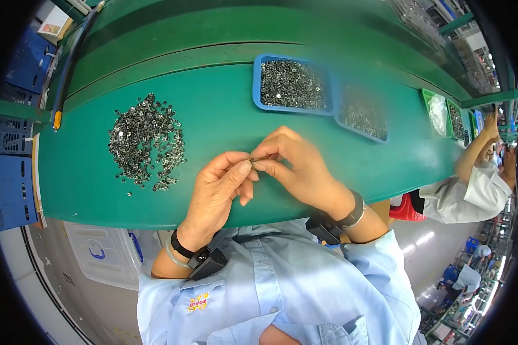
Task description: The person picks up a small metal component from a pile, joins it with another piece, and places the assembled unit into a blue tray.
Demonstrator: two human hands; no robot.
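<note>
My left hand [217, 183] and my right hand [298, 164] meet above the near part of the green table. Thumb and forefinger of each are pinched on one tiny metal part [252, 160], mostly covered by the fingertips. To the left lies a loose heap of small shiny metal pieces [145, 141], some scattered round its edge. Beyond my right hand stands a blue tray [256, 86] filled with similar small metal pieces [290, 86]. A second blue tray [360, 134], blurred in part, adjoins it on the right and holds more of them.
A green worktable [86, 172] spans the view. Green trays [429, 103] stand at its far right, near a co-worker's arm [472, 155]. Blue crates [11, 190] are stacked at the left. A clear plastic box [106, 261] sits below the table's front edge.
</note>
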